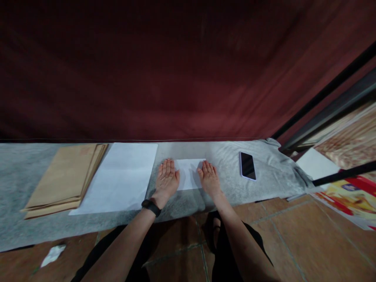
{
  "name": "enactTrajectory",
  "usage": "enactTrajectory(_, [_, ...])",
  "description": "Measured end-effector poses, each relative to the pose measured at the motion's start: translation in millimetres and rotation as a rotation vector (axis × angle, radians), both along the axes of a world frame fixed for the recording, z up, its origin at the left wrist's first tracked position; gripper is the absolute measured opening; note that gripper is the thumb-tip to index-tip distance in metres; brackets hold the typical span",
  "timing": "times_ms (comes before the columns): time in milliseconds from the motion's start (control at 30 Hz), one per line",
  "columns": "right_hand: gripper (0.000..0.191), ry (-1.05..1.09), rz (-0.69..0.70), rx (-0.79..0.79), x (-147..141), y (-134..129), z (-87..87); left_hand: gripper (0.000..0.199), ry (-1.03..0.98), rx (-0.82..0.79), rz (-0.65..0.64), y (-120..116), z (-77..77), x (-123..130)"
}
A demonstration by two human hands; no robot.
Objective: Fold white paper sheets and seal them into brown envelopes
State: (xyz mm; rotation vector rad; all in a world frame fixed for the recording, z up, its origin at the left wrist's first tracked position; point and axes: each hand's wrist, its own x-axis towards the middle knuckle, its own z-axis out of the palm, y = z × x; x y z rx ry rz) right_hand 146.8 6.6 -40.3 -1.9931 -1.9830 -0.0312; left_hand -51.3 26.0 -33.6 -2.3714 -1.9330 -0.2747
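Note:
A small white sheet of paper (189, 174) lies on the grey cloth, between my two hands. My left hand (167, 177) rests flat over its left edge, palm down, fingers stretched out and pointing away from me. Over the right edge lies my right hand (209, 178), likewise flat with its fingers extended. Neither hand grips anything. Just left of my left hand is a larger white sheet of paper (123, 176); whether it is one sheet or a stack I cannot tell.
Brown paper envelopes (63, 172) are piled at the left, beside the large white paper. A phone (248, 166) lies on the grey cloth (227, 192) to the right. Behind hangs a dark red curtain (176, 78). Black bars (326, 92) and a printed box (352, 196) stand at the right.

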Motion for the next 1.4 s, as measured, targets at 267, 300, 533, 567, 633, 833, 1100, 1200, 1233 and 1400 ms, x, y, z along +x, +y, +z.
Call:
enactTrajectory(267, [0.054,0.104,0.186,-0.015,-31,13,7.4,0.056,-0.058,0.0,-0.227,1,-6.6,29])
enactTrajectory(300, [0.054,0.112,0.196,-0.025,-34,14,6.8,0.056,-0.057,-0.012,-0.23,3,-7.4,31])
enactTrajectory(533, [0.049,0.085,0.178,-0.031,-40,21,2.7,0.056,-0.049,-0.062,-0.172,15,-9.4,30])
enactTrajectory(567, [0.049,0.076,0.17,-0.025,-39,21,1.8,0.057,-0.052,-0.052,-0.17,16,-10.0,29])
enactTrajectory(633, [0.049,0.058,0.147,-0.007,-37,22,-0.3,0.057,-0.059,-0.028,-0.153,17,-11.6,27])
enactTrajectory(833, [0.052,0.008,0.078,0.026,-32,19,-5.7,0.059,-0.067,-0.002,-0.096,18,-15.6,21])
enactTrajectory(1100, [0.055,-0.02,0.034,0.03,-13,14,-9.3,0.061,-0.058,0.042,-0.014,16,-16.4,4])
enactTrajectory(1200, [0.056,-0.024,0.023,0.023,-3,10,-10.4,0.061,-0.052,0.041,0.007,16,-16.3,-3])
enactTrajectory(1233, [0.056,-0.03,0.019,0.019,0,9,-10.4,0.061,-0.048,0.037,0.012,16,-16.1,-5])
enactTrajectory(1400, [0.058,-0.069,0.003,0.004,13,2,-9.8,0.063,-0.047,0.028,0.032,14,-15.0,-12])
